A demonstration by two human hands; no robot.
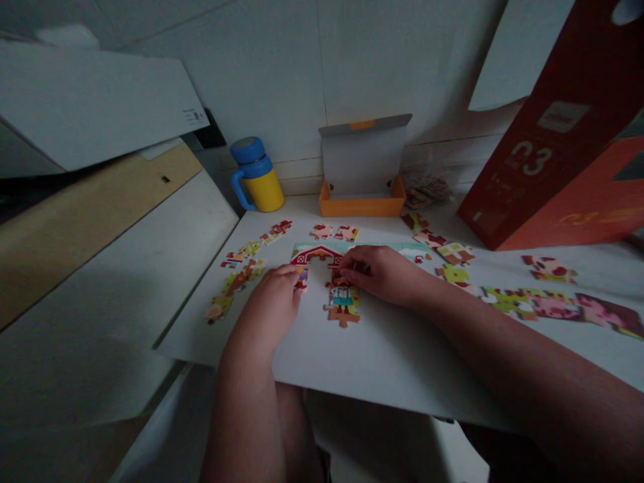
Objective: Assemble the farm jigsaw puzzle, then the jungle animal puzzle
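A partly joined jigsaw puzzle lies on the white table, its top strip [316, 252] showing a red barn. My left hand [272, 295] is at the strip's left side, fingers together on a small puzzle piece [302, 279] with purple and red on it. My right hand [377, 272] comes in from the right, thumb and fingers pinched at the upper end of a farmer-figure puzzle piece [343, 298]. That piece sits below the barn, and a brown knobbed piece [343, 316] forms its lower end. My right fingers partly cover the join with the strip.
Loose puzzle pieces lie to the left [234, 288], behind [322, 231] and to the right [455, 253]. An open orange box [362, 206], a blue-and-yellow mug [264, 188] and a bag of pieces [427, 191] stand along the wall. A large red box [523, 154] is at right.
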